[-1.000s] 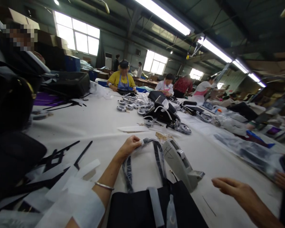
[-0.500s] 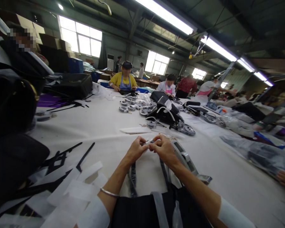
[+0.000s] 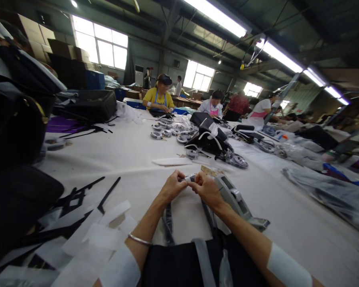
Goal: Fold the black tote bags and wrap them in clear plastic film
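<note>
In front of me lies a black bag [image 3: 170,265], its handle looped away from me and covered in clear plastic. My left hand [image 3: 172,187] pinches the top of the bag handle [image 3: 168,221] from the left. Close beside it, my right hand [image 3: 208,190] has its fingers closed on the same handle top from the right. Between the fingertips shows a short whitish wrap [image 3: 190,178] around the handle. A grey tape dispenser [image 3: 236,201] stands just right of my right hand, partly behind the forearm. Pale strips [image 3: 204,261] hang over the bag's front.
White sheets [image 3: 98,239] and black straps [image 3: 109,195] lie at left, near dark bags [image 3: 20,199]. Ahead are a black bag [image 3: 208,139] and several plastic-wrapped coils [image 3: 157,135]. A person in yellow [image 3: 158,97] works across the table [image 3: 131,155].
My right fingers have shifted slightly on the handle; both hands keep their hold. The person in yellow has brought their hands together. A hand at the right edge has left view.
</note>
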A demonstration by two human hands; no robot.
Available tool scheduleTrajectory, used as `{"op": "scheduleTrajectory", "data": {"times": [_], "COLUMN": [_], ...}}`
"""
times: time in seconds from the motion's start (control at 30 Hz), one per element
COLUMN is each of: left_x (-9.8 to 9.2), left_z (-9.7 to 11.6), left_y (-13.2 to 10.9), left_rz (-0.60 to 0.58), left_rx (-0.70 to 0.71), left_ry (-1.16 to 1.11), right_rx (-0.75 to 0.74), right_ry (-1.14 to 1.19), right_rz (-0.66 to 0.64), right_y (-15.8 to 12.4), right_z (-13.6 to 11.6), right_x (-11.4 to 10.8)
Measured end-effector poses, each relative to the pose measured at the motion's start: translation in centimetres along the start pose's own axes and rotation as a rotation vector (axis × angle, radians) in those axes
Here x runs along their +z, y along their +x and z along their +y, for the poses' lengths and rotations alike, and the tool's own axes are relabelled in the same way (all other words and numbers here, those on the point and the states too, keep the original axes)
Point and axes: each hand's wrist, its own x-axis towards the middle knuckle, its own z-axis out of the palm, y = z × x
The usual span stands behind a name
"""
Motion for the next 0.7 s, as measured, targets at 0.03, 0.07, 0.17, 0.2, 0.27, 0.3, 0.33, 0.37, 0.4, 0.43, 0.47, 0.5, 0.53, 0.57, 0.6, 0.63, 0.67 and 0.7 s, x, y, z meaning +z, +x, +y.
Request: {"op": "scheduleTrajectory", "data": {"times": [0.03,0.07,0.17,0.2,0.27,0.3,0.33,0.37,0.4,0.43,0.47,0.5,0.53,0.57,0.6,0.63,0.67,0.7], "left_x": [-0.1,-0.3,-0.9,-1.1,-1.5,-1.7,-1.9,-2.2,-2.5,-2.9,-3.4,-3.8,-4.3,-4.8,-5.2,-5.6,-5.8,-6.0], "left_z": [0.1,0.3,1.0,1.2,1.5,1.6,1.6,1.6,1.5,1.4,1.2,1.0,0.8,0.5,0.3,0.0,-0.2,-0.4], "left_y": [0.0,0.0,-0.2,-0.2,-0.2,-0.2,-0.2,-0.1,0.0,0.1,0.2,0.4,0.5,0.7,0.9,1.1,1.2,1.4], "left_rz": [-0.007,-0.014,-0.033,-0.041,-0.055,-0.056,-0.053,-0.044,-0.029,-0.008,0.019,0.055,0.099,0.149,0.202,0.249,0.288,0.314], "left_rx": [-0.008,-0.015,-0.028,-0.033,-0.049,-0.06,-0.074,-0.088,-0.102,-0.116,-0.131,-0.145,-0.159,-0.17,-0.178,-0.18,-0.175,-0.163], "left_ry": [-0.017,-0.034,-0.082,-0.1,-0.141,-0.159,-0.173,-0.181,-0.18,-0.173,-0.16,-0.146,-0.128,-0.109,-0.089,-0.069,-0.049,-0.031], "right_rx": [-0.069,-0.166,-0.545,-0.653,-0.78,-0.807,-0.809,-0.783,-0.738,-0.686,-0.635,-0.591,-0.559,-0.536,-0.521,-0.504,-0.49,-0.479], "right_ry": [-0.107,-0.214,-0.451,-0.492,-0.527,-0.533,-0.543,-0.564,-0.592,-0.62,-0.644,-0.658,-0.665,-0.665,-0.661,-0.657,-0.652,-0.647], "right_rz": [0.043,0.086,0.144,0.127,0.039,-0.025,-0.096,-0.177,-0.258,-0.337,-0.403,-0.453,-0.483,-0.49,-0.481,-0.468,-0.456,-0.449], "right_y": [0.0,0.0,0.5,0.8,1.5,2.0,2.6,3.2,3.9,4.7,5.4,6.2,6.9,7.5,8.0,8.3,8.4,8.2], "right_z": [0.0,0.1,-0.2,-0.5,-1.1,-1.6,-2.0,-2.5,-3.0,-3.4,-3.7,-3.9,-4.0,-4.0,-4.0,-3.9,-3.9,-3.9], "right_x": [-0.2,-0.4,-1.1,-1.3,-1.6,-1.7,-1.8,-1.8,-1.8,-1.8,-1.6,-1.3,-1.0,-0.7,-0.3,0.0,0.1,0.1]}}
